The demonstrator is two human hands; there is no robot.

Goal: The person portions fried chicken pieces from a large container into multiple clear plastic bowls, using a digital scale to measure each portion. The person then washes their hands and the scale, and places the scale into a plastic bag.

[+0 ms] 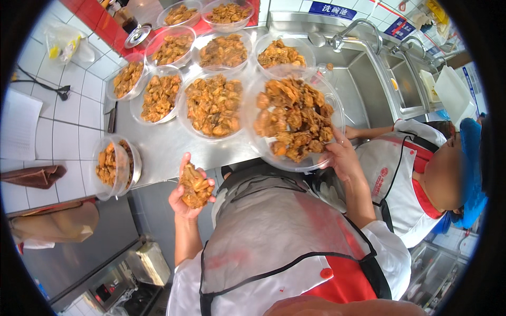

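Note:
My left hand (191, 193) holds a handful of brown, sauced meat pieces (195, 185) off the counter's front edge, palm up. With my right hand (343, 156) I grip the rim of a round clear plastic bowl (257, 138), raised above the counter and tilted. Pieces of the same meat (294, 118) lie spread in it. Just left of this bowl stands another clear bowl of meat (215, 104) on the steel counter. Behind are several more filled bowls, among them one at the back middle (224, 50) and one at the left (161, 94).
Nested bowls with meat (116, 168) stand at the counter's left end (158, 136). A steel sink (359, 83) with a faucet (355, 33) lies to the right. A co-worker in an apron (387, 166) stands close on my right. A lidded metal pot (139, 37) is at the back left.

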